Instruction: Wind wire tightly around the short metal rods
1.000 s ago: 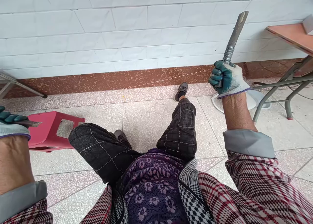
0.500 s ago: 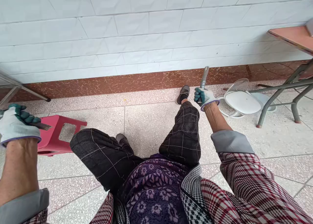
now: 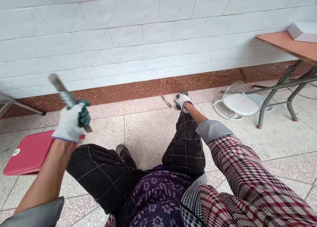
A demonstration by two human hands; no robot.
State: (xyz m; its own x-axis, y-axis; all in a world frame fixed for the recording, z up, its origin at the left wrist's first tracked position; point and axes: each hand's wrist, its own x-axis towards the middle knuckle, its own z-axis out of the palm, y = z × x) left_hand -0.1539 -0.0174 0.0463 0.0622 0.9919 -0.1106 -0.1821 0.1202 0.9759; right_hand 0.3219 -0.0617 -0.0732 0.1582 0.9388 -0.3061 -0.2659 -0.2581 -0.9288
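Note:
My left hand (image 3: pixel 70 121), in a white glove with green-coated fingers, is raised in front of the pink stool and closed around a metal bar with a flat end (image 3: pixel 58 84). The bar has a ridged stretch above the fist, and its flat tip shows below; motion blurs it slightly. My right hand (image 3: pixel 183 101), in a matching glove, reaches low over my shoe by the wall base. Its fingers are apart, with nothing visible in them. Just left of it, a short metal rod with a ridged part (image 3: pixel 165 100) lies on the floor.
A pink plastic stool (image 3: pixel 29 152) stands at left, near a metal frame leg (image 3: pixel 29 109). At right are a small white chair (image 3: pixel 241 103) and a folding table (image 3: pixel 279 42) bearing a white box (image 3: pixel 303 32). A tiled wall (image 3: pixel 148 38) runs ahead.
My left hand has moved right and up with its metal bar. My right hand has moved left and down; the metal rod it held now lies on the floor.

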